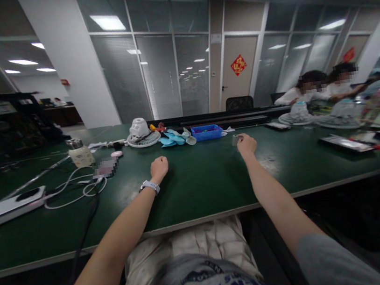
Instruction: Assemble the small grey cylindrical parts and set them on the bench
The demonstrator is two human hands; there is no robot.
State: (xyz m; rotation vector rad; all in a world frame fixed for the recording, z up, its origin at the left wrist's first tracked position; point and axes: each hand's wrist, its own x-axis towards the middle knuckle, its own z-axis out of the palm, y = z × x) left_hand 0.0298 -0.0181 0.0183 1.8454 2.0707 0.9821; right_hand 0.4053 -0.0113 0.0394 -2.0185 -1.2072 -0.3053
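My left hand (159,168), with a pale watch (150,186) on its wrist, rests on the green tabletop in a loose fist. Its palm side is turned away, so anything inside is hidden. Over to the right, my right hand (248,144) is closed, fingertips pinching a small greyish piece (235,140) at the table surface; its kind is too small to tell. Between and beyond the hands lie light-blue fan blades (172,138) and a blue plastic tray (207,133) with small parts in it. A white fan head with its round grille (143,138) stands behind my left hand.
On the left are a bottle (80,154), a phone with white cables (75,180) and a white power strip (11,207). A tray-like item (347,144) lies to the right. Other people sit at the far right beside more fan parts (343,112). The table's front edge runs near my lap.
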